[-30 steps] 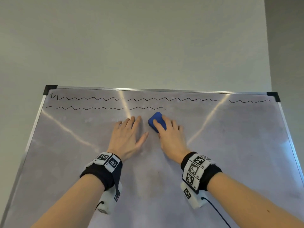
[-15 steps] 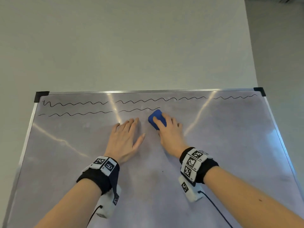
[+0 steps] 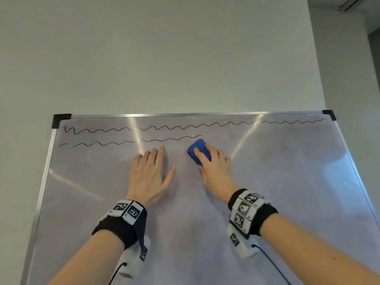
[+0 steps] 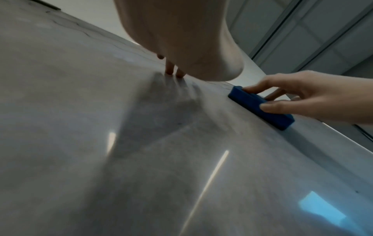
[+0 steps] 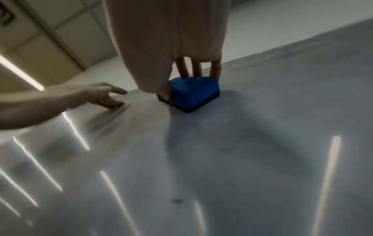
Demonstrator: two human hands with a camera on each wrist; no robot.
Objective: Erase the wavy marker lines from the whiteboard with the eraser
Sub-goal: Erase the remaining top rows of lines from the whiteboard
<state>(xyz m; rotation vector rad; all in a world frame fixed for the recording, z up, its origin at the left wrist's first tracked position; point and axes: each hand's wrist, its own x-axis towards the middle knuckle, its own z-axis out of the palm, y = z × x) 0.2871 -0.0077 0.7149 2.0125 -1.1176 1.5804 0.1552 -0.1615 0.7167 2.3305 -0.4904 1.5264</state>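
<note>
The right hand grips the blue eraser against the whiteboard a little right of the frame's centre in the head view. Its fingers curl over the top of the block and the thumb presses the near side. The eraser lies flat on the board, tilted so its far end points up and left, just below the right end of the lower wavy line.

The left hand lies just left of it, well apart from the eraser. Its fingers are straight and close together, the tips resting on the board, the thumb spread to the right. It holds nothing.

The lower line runs from the board's left edge to just above the eraser. The upper wavy line crosses nearly the whole width under the top rim. From the wrist cameras both lines are blurred, perhaps only faint traces near the far edge.

Both wrists wear black bands with checkered markers. A pale wall fills the upper part of the frame.
</note>
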